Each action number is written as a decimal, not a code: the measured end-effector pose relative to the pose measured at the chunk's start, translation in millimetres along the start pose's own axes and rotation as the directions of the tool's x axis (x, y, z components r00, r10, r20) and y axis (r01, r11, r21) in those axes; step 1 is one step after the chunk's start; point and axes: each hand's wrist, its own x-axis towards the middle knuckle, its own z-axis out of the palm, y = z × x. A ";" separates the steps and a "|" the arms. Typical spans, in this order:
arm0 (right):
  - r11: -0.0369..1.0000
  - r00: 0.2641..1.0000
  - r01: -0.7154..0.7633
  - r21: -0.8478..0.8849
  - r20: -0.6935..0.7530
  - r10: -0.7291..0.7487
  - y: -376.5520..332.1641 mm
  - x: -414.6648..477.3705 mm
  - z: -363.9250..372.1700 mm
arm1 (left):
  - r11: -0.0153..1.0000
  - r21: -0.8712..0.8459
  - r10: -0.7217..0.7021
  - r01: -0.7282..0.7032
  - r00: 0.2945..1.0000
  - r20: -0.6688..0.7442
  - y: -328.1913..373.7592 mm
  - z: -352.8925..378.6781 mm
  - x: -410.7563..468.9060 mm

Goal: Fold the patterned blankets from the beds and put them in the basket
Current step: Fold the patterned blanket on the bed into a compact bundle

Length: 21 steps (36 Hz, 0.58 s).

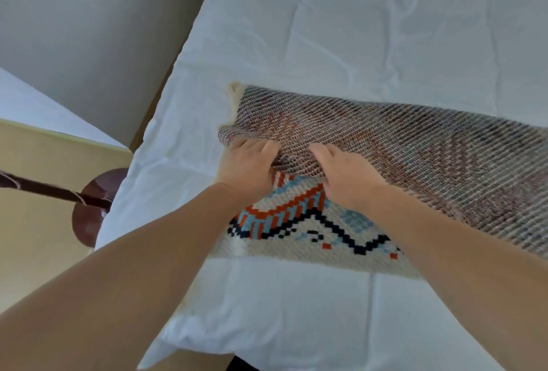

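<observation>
- While both bare forearms reach in from the bottom of the frame, the left hand (247, 167) and the right hand (345, 176) meet just beside each other at centre, each closed on the folded-over edge of the patterned blanket (400, 157).
- The left hand's fingers are curled under the turned flap near its left corner; the right hand's fingers pinch the same edge, thumb toward the left hand.
- The blanket lies on the white bed sheet (355, 29), running from centre frame to the right edge.
- Its upper layer shows the greyish-brown woven underside; beneath the hands the face side is exposed, cream with orange, light blue and navy stepped motifs.
- A cream fringe (234, 95) sticks out at the flap's upper left corner.
- The forearms cover part of the patterned face and the near edge of the blanket.
- The sheet is creased and fills the upper right and the bottom of the frame.
- In the upper left stands a plain grey wall (89, 29).
- At left centre, a round dark-brown base (89, 216) with a dark pole (44, 189) rests on a pale tan floor (29, 222), partly hidden by the bed's edge.
</observation>
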 end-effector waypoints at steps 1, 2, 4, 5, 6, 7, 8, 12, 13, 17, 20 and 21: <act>0.998 0.999 0.027 -0.052 -0.020 -0.028 -5.4 0.2 -0.1 | 1.000 -0.004 0.015 -0.015 0.999 -0.039 -1.4 0.6 -3.7; 0.994 0.997 0.060 -0.096 -0.043 -0.064 -10.5 0.4 0.1 | 1.000 0.004 0.030 -0.030 0.997 -0.075 -2.5 1.5 -7.0; 0.984 0.991 0.106 -0.145 -0.066 -0.117 -19.0 0.5 0.3 | 0.997 0.049 0.058 -0.054 0.995 -0.079 -4.3 5.8 -12.6; 0.982 0.989 0.120 -0.148 -0.072 -0.132 -22.3 0.3 -0.8 | 0.995 0.075 0.064 -0.059 0.996 -0.059 -4.1 7.9 -14.5; 0.982 0.988 0.129 -0.141 -0.071 -0.140 -24.0 -0.3 -1.7 | 0.994 0.098 0.056 -0.052 0.998 -0.040 -3.1 9.1 -15.8; 0.985 0.989 0.124 -0.122 -0.061 -0.133 -24.5 -0.8 -3.1 | 0.992 0.118 0.040 -0.035 0.999 -0.036 -2.0 9.4 -16.4; 0.987 0.989 0.127 -0.095 -0.062 -0.134 -24.7 -1.1 -4.5 | 0.992 0.127 0.016 -0.010 0.999 -0.046 -1.5 9.6 -16.7; 0.991 0.998 0.067 0.112 -0.029 -0.064 -17.7 1.7 3.7 | 0.997 0.016 -0.075 0.078 0.989 -0.129 -9.0 14.1 -17.2; 0.983 0.999 0.049 0.178 -0.026 -0.045 -17.2 2.0 6.3 | 0.997 -0.019 -0.080 0.078 0.989 -0.123 -10.4 14.7 -18.4; 0.975 1.000 0.029 0.219 -0.011 -0.028 -22.8 0.0 18.0 | 0.977 -0.175 -0.115 0.121 0.992 0.042 -11.7 16.3 -25.2; 0.985 0.998 0.014 0.170 -0.057 -0.004 -33.3 2.8 22.4 | 0.939 -0.305 -0.128 0.160 0.984 0.121 -15.7 11.5 -20.3; 0.985 0.996 0.013 0.170 -0.091 0.003 -37.0 5.1 23.6 | 0.939 -0.317 -0.105 0.133 0.989 0.106 -16.5 9.0 -17.2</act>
